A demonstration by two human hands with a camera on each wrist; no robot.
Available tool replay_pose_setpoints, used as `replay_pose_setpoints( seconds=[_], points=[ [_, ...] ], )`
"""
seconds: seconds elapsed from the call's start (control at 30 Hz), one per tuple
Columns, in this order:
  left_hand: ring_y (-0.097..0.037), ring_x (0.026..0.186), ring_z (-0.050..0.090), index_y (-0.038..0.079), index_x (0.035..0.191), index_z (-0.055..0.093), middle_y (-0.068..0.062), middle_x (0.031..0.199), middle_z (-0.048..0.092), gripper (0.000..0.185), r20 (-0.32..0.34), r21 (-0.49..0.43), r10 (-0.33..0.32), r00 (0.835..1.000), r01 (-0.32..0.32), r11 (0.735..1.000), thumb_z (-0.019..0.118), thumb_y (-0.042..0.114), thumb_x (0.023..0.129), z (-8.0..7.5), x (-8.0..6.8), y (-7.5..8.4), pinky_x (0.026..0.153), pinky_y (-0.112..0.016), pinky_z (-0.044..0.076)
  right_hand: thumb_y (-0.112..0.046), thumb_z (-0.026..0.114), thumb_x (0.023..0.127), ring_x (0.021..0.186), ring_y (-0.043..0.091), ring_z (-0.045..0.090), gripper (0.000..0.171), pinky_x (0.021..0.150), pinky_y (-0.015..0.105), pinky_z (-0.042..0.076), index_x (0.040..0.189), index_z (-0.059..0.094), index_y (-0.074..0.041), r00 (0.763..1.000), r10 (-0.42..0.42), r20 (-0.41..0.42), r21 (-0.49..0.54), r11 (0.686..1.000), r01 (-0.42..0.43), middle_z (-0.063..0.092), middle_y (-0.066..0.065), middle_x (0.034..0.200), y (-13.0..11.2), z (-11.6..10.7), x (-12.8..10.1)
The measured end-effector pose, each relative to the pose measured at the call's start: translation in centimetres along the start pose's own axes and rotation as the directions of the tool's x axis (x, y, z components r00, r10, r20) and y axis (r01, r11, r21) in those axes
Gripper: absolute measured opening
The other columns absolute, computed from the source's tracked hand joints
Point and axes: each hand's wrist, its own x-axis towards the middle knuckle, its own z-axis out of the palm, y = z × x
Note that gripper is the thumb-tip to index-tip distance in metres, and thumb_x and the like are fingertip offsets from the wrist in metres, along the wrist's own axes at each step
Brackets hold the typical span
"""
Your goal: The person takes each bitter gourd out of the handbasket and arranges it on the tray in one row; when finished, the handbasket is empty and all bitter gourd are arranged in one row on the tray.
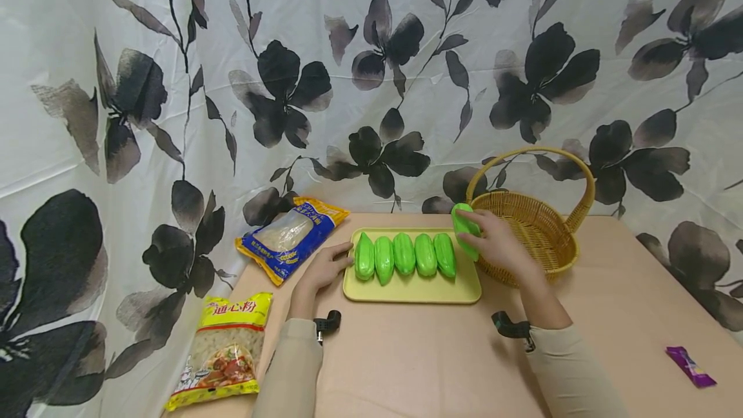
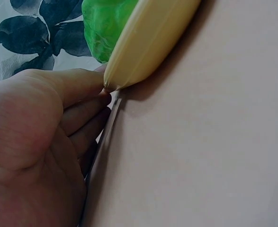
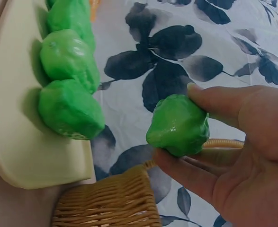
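A pale yellow tray (image 1: 411, 292) lies mid-table with several green toy gourds (image 1: 404, 254) side by side on it. My right hand (image 1: 493, 240) grips one more green gourd (image 1: 464, 229) just above the tray's right end, next to the wicker basket (image 1: 536, 224). In the right wrist view that gourd (image 3: 179, 125) sits between thumb and fingers, with the tray (image 3: 15, 142) and the basket's rim (image 3: 110, 205) below. My left hand (image 1: 325, 268) rests on the table with its fingertips against the tray's left edge (image 2: 148, 42).
A blue noodle packet (image 1: 290, 237) lies left of the tray and a yellow pasta packet (image 1: 226, 350) at the table's front left. A small purple wrapper (image 1: 691, 366) lies at the right. A flower-printed curtain hangs close behind.
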Motion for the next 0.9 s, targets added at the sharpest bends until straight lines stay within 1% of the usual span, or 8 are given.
replay_pose_setpoints(
  seconds=[0.13, 0.23, 0.33, 0.47, 0.6, 0.73, 0.8, 0.9],
  points=[
    [-0.023, 0.138, 0.036, 0.016, 0.140, 0.052, 0.000, 0.142, 0.051, 0.045, -0.001, 0.003, -0.001, 1.000, 0.001, 1.000, 0.059, 0.025, 0.096, 0.0, 0.1, 0.0, 0.115, -0.044, 0.028, -0.029, 0.063, 0.094, 0.127, 0.044, 0.041, 0.054, 0.096, 0.061, 0.041, 0.144, 0.046, -0.018, 1.000, 0.020, 0.016, -0.023, 1.000, -0.020, 0.042, 0.022, 0.141, 0.1, 0.6, 0.0],
    [-0.023, 0.138, 0.036, 0.015, 0.140, 0.052, 0.000, 0.142, 0.051, 0.045, -0.001, 0.001, 0.002, 1.000, -0.002, 1.000, 0.059, 0.024, 0.096, 0.0, 0.1, 0.0, 0.115, -0.044, 0.028, -0.027, 0.064, 0.093, 0.128, 0.043, 0.040, 0.053, 0.098, 0.062, 0.040, 0.143, 0.048, -0.017, 1.000, 0.026, 0.010, -0.027, 0.999, -0.026, 0.042, 0.021, 0.142, -0.1, 1.0, 0.1],
    [-0.023, 0.138, 0.036, 0.016, 0.140, 0.052, 0.000, 0.142, 0.050, 0.045, -0.001, 0.002, 0.001, 1.000, -0.001, 1.000, 0.059, 0.024, 0.096, 0.0, 0.1, 0.0, 0.115, -0.044, 0.028, -0.025, 0.065, 0.093, 0.126, 0.044, 0.041, 0.053, 0.098, 0.062, 0.039, 0.142, 0.049, -0.015, 1.000, 0.019, 0.003, -0.043, 0.999, -0.018, 0.043, 0.024, 0.139, -0.4, 1.3, 0.1],
    [-0.023, 0.138, 0.036, 0.016, 0.141, 0.051, 0.000, 0.143, 0.050, 0.046, -0.001, 0.004, -0.001, 1.000, 0.001, 1.000, 0.059, 0.024, 0.096, 0.0, 0.1, 0.0, 0.115, -0.044, 0.028, -0.026, 0.066, 0.092, 0.122, 0.045, 0.044, 0.053, 0.096, 0.063, 0.040, 0.142, 0.050, -0.016, 0.999, 0.037, 0.013, -0.067, 0.997, -0.036, 0.043, 0.025, 0.136, -0.7, 1.8, 0.2],
    [-0.023, 0.138, 0.036, 0.015, 0.140, 0.052, 0.000, 0.142, 0.050, 0.045, -0.003, 0.004, 0.002, 1.000, -0.002, 1.000, 0.059, 0.024, 0.096, 0.1, 0.2, 0.0, 0.115, -0.044, 0.028, -0.029, 0.066, 0.092, 0.118, 0.042, 0.047, 0.053, 0.092, 0.059, 0.044, 0.142, 0.050, -0.019, 0.997, 0.063, 0.037, -0.117, 0.991, -0.058, 0.043, 0.023, 0.132, -0.7, 2.4, 0.3],
    [-0.023, 0.138, 0.037, 0.015, 0.140, 0.052, -0.001, 0.142, 0.051, 0.045, -0.004, 0.004, 0.010, 1.000, -0.010, 1.000, 0.059, 0.023, 0.096, 0.1, 0.2, 0.0, 0.115, -0.044, 0.029, -0.030, 0.067, 0.091, 0.108, 0.036, 0.052, 0.053, 0.083, 0.051, 0.048, 0.141, 0.052, -0.021, 0.996, 0.078, 0.042, -0.175, 0.982, -0.069, 0.045, 0.022, 0.126, -0.6, 2.8, 0.4],
    [-0.023, 0.137, 0.037, 0.015, 0.140, 0.052, -0.001, 0.142, 0.051, 0.045, -0.003, 0.003, 0.013, 1.000, -0.013, 1.000, 0.059, 0.023, 0.097, 0.1, 0.2, 0.0, 0.115, -0.044, 0.029, -0.029, 0.068, 0.090, 0.105, 0.034, 0.052, 0.053, 0.081, 0.048, 0.048, 0.140, 0.052, -0.021, 0.997, 0.073, 0.037, -0.203, 0.977, -0.064, 0.045, 0.022, 0.124, -0.6, 3.0, 0.4],
    [-0.023, 0.137, 0.037, 0.014, 0.140, 0.052, -0.001, 0.142, 0.051, 0.045, -0.003, 0.005, 0.013, 1.000, -0.013, 1.000, 0.059, 0.023, 0.097, 0.0, 0.2, 0.0, 0.114, -0.043, 0.029, -0.028, 0.070, 0.089, 0.105, 0.035, 0.052, 0.054, 0.081, 0.049, 0.048, 0.139, 0.053, -0.018, 0.999, 0.048, 0.023, -0.242, 0.969, -0.041, 0.046, 0.024, 0.122, -0.7, 3.3, 0.4]
  ],
)
